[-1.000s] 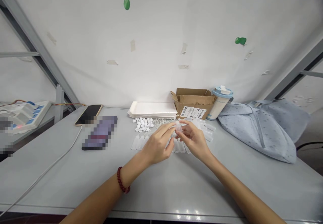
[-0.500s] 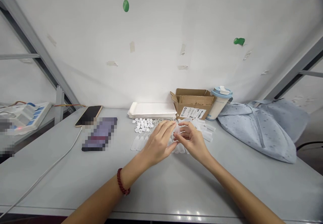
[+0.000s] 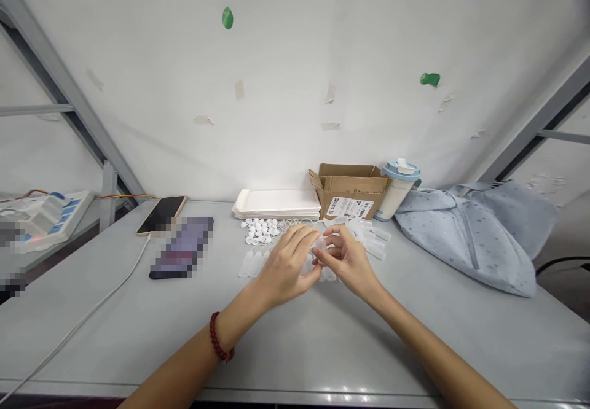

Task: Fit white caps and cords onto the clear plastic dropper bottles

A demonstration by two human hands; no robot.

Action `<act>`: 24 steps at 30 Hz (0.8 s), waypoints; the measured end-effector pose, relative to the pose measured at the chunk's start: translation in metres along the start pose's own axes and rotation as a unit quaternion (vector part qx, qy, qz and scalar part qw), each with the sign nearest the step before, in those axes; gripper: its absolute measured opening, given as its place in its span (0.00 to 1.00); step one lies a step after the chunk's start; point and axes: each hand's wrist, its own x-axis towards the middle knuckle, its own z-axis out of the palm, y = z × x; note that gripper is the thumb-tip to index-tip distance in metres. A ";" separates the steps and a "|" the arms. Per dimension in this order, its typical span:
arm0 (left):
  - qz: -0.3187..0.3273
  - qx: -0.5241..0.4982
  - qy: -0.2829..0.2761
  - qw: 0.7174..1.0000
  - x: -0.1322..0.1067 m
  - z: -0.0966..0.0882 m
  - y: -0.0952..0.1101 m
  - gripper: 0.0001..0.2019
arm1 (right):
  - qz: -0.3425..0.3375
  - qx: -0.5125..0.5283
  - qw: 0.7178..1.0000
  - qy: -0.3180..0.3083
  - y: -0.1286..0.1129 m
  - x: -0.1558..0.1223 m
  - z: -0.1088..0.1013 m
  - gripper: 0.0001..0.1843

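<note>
Thumb and fingers of your right hand (image 3: pixel 349 257) close on a clear tube (image 3: pixel 321 244), held upright or nearly so between your hands. Your left hand (image 3: pixel 286 264) curves round its other side; whether that grip also holds it, you cannot tell. More tubes (image 3: pixel 250 264) lie on the table (image 3: pixel 295 347) below. White caps (image 3: pixel 262 231) sit in a loose group beyond your left hand. Behind are stacked white packets (image 3: pixel 279 203), an open cardboard box (image 3: pixel 353 191) and a lidded cup (image 3: pixel 397 195).
</note>
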 end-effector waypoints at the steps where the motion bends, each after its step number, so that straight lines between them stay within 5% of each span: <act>1: 0.003 0.007 -0.010 1.000 0.000 -0.003 0.001 0.22 | 0.002 0.006 1.000 -0.005 -0.001 -0.001 0.001 0.18; 6: -0.014 0.036 -0.060 0.997 -0.022 -0.030 0.011 0.23 | -0.003 -0.026 0.998 -0.057 -0.008 -0.011 0.013 0.12; 15: -0.145 0.050 -0.169 0.974 -0.111 -0.090 0.015 0.23 | -0.041 -0.144 0.943 -0.299 -0.015 -0.046 0.051 0.13; 24: -0.195 0.026 -0.216 0.956 -0.127 -0.102 -0.004 0.25 | -0.067 -0.177 0.927 -0.325 -0.008 -0.046 0.059 0.11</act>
